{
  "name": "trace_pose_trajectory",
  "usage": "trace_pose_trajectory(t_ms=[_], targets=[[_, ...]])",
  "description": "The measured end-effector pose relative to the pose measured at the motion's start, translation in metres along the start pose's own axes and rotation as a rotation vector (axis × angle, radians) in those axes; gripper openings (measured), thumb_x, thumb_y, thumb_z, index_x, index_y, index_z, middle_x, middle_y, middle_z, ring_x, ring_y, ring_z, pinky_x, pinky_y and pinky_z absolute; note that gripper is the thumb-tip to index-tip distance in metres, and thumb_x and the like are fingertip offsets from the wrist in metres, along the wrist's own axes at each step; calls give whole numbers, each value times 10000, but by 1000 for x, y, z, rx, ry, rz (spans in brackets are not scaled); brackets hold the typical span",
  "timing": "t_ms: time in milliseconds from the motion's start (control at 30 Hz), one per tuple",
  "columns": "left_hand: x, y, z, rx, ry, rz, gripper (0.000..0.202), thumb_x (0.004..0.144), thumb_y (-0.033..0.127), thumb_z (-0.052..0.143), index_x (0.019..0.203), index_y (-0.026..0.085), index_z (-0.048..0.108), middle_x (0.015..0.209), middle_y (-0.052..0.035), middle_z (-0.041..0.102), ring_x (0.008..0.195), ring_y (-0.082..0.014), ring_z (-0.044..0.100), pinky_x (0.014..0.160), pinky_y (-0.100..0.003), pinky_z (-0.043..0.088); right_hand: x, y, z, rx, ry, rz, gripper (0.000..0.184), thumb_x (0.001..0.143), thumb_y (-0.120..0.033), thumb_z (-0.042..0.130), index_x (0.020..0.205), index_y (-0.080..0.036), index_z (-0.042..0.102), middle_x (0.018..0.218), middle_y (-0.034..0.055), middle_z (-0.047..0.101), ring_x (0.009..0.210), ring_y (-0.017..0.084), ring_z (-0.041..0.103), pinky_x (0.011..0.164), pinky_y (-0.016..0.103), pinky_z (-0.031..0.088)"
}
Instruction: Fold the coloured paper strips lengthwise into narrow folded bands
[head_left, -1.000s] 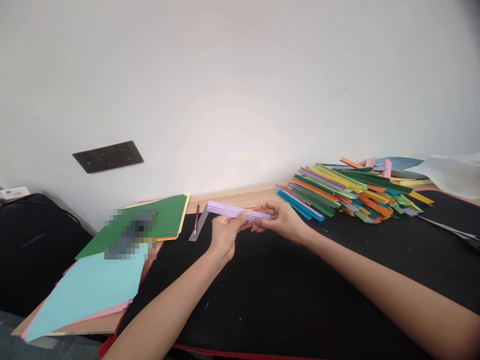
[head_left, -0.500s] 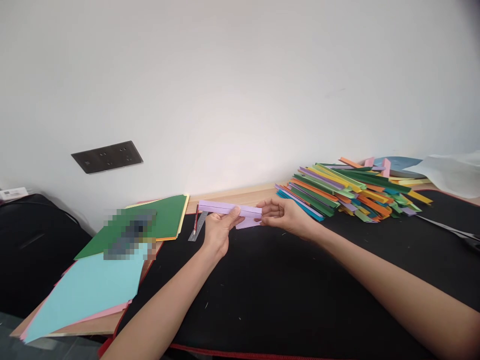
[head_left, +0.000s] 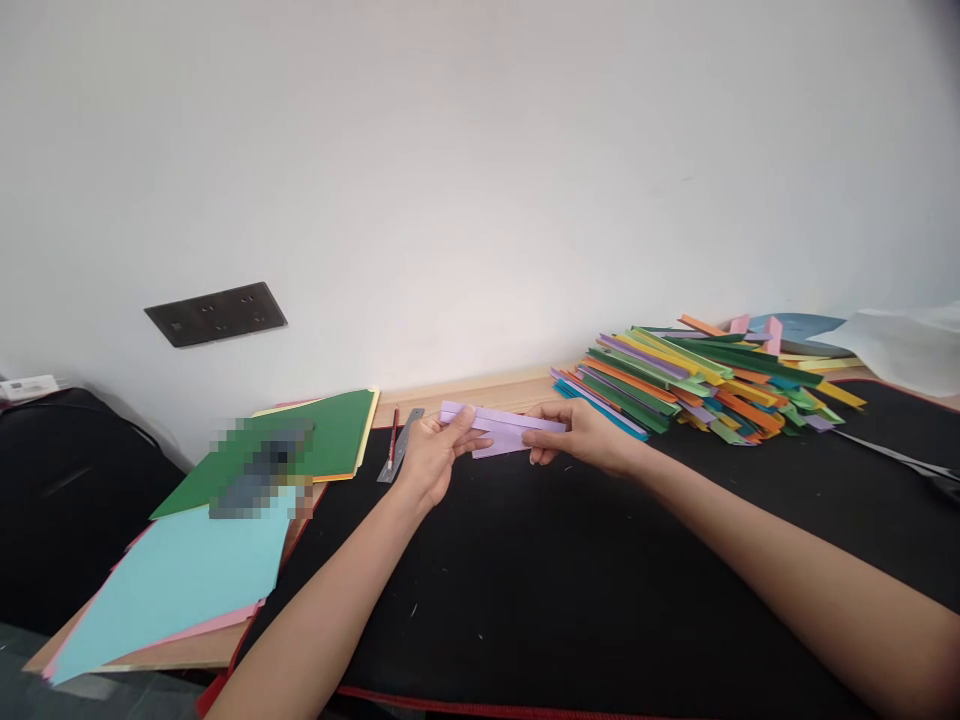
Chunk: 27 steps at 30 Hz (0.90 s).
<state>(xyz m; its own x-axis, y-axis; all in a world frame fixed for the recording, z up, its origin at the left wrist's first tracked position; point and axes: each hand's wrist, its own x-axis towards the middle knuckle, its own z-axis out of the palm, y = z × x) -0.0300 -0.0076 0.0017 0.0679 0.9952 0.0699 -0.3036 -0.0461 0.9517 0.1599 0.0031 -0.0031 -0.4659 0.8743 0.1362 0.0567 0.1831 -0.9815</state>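
A folded purple paper strip [head_left: 499,418] is held level between my two hands, above the black mat. My left hand [head_left: 439,450] pinches its left end, thumb on top. At the other end, my right hand [head_left: 574,432] is closed on the strip with thumb and fingers. Another piece of purple paper [head_left: 501,440] shows just below and behind the strip; it seems to lie on the mat. Left of my left hand lie a clear ruler [head_left: 409,440] and a red pencil [head_left: 394,435].
On the right, folded coloured paper strips [head_left: 675,385] form a big pile, with scissors [head_left: 900,458] near it. Stacked coloured sheets, green [head_left: 337,440] and light blue [head_left: 180,580], lie at the left. A black mat [head_left: 570,600] covers the table by the wall.
The purple strip has shifted right. My left hand has moved toward its left end, and my right hand has moved slightly onto its right end.
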Motion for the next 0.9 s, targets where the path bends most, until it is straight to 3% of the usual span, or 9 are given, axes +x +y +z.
trace_pose_trajectory(t_ms=[367,633,900], targets=[[-1,18,-6,148,-178,-60,250,666,291,672,792,79,630,879,-178,672,808,-291,648,631,-336,527,1,3,-13,-122,-42,-37,261,708,-382,615,703,-121,603,626,35,636,526,96,576,504,210,465],[0,22,-10,182,-286,-225,320,727,244,618,1000,98,537,882,-200,672,794,-299,650,668,-426,520,2,7,-17,38,-40,22,404,696,-357,641,1013,-112,594,687,42,648,514,87,566,479,205,442],[1,22,-11,73,-319,-275,265,736,186,609,968,83,532,876,-185,677,908,-292,620,809,-465,475,3,10,-19,-27,-72,43,414,695,-388,626,1027,-143,640,675,21,627,467,59,498,454,206,406]])
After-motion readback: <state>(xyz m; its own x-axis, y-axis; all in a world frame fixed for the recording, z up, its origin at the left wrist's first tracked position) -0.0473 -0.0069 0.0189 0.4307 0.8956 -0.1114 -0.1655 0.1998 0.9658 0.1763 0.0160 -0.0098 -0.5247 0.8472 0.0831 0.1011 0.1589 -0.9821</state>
